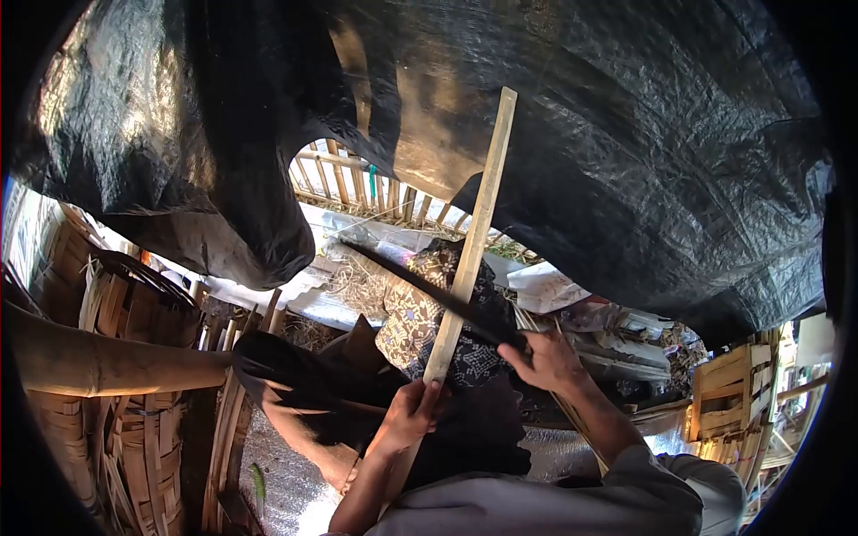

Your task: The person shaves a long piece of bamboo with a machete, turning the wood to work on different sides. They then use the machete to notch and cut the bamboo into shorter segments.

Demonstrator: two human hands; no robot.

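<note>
My left hand [409,418] is closed around the lower part of a long, pale bamboo strip [483,210], thumb along its face. The strip rises tilted up and to the right, away from my body. In my right hand [547,361] I grip a long dark machete [413,280], its blade pointing up and left. The blade crosses the strip in this view, a little above my left hand. Beneath both lies a batik-patterned cloth [404,332], over or beside my dark-clothed lap.
Black plastic sheeting [626,152] hangs low in front and overhead. A thick bamboo pole [125,359] reaches in from the left, above woven bamboo baskets [152,456]. Another slatted bamboo piece [733,386] stands at right. Shavings [357,272] litter the ground ahead, before a bamboo fence [344,174].
</note>
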